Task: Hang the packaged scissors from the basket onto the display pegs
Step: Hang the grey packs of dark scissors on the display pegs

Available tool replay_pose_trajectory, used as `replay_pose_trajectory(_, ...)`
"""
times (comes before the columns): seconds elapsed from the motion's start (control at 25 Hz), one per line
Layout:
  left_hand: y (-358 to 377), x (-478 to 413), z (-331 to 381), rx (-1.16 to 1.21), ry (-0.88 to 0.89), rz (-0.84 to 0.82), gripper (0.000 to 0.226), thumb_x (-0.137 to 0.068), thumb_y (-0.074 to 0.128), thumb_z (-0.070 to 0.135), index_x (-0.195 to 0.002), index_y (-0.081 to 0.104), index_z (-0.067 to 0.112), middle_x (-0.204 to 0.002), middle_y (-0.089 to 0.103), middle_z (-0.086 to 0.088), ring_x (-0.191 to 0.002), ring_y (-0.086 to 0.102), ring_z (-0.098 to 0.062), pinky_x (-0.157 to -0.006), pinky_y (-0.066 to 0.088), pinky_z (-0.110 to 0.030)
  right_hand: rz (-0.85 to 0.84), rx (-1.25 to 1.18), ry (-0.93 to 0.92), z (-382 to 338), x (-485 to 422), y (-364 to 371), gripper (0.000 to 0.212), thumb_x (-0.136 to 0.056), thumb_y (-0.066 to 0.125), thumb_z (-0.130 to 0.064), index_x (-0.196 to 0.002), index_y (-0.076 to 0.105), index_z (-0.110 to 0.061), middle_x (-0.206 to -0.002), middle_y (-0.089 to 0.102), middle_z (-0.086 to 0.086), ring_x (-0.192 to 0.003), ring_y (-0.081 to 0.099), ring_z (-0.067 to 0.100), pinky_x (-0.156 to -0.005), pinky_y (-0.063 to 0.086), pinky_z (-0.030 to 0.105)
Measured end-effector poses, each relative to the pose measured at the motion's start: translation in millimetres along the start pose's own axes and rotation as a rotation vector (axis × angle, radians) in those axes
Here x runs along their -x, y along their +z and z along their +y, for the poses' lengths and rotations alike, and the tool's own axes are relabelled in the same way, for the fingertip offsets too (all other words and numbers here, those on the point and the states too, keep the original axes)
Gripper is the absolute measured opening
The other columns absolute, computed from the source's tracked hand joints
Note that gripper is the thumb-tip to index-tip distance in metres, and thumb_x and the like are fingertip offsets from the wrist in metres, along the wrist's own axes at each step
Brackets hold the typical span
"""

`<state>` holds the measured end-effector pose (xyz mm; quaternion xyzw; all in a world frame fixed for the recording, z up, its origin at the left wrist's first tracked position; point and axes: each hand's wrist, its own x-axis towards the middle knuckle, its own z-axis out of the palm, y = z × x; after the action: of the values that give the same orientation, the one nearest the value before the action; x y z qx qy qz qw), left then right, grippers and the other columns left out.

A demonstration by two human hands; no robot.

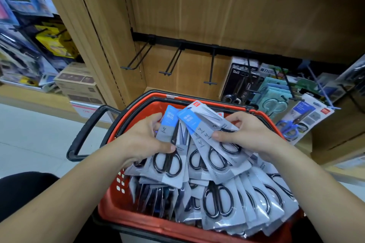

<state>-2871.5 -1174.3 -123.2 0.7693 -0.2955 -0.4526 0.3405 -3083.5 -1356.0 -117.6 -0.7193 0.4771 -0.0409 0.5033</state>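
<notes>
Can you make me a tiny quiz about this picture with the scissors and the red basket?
1. True or false: the left hand is empty.
2. How many bare pegs hang on the black rail? A one, B three, C six.
3. Fill in: the scissor packs lie in a red ____.
Key: 1 false; 2 B; 3 basket.
</notes>
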Motion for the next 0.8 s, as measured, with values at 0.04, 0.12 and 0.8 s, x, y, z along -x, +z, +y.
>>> replay_pose_trajectory(0.04, 1, 2, 1, 0.017, -0.002, 0.01, 0.09, -0.079, 0.089, -0.001, -0.153, 0.044, 0.023, -0.121, 0.072, 0.001, -0.108, 0.072, -0.01, -0.094, 0.057, -0.028, 0.019, -0.052, 0.021, 0, 0, 0, 0.059, -0.066, 0.1, -0.033, -0.112, 0.064, -0.02, -0.099, 0.079, 0.006, -0.086, 0.079, 0.023, -0.088, 0.063, 0.05)
replay_pose_trajectory(0.12, 3, 4, 2, 0.041, 0.026, 0.016, 0.06, -0.082, 0.086, -0.002, -0.122, 0.06, 0.034, -0.114, 0.073, 0.0, -0.089, 0.074, 0.001, -0.079, 0.058, -0.017, 0.013, -0.113, 0.047, -1, 2, 3, 0.06, -0.065, 0.101, -0.028, -0.11, 0.063, -0.016, -0.099, 0.079, 0.009, -0.089, 0.078, 0.025, -0.091, 0.062, 0.05)
replay_pose_trajectory(0.8, 39, 11, 12, 0.486, 0.353, 0.134, 0.02, -0.102, 0.065, 0.009, -0.122, 0.066, 0.012, -0.117, 0.079, -0.005, -0.112, 0.075, -0.025, -0.105, 0.055, -0.051, 0.132, -0.613, -0.4, -25, 34, 29, 0.031, -0.099, 0.068, -0.007, -0.123, 0.049, -0.015, -0.109, 0.08, 0.004, -0.102, 0.076, 0.021, -0.091, 0.061, 0.046)
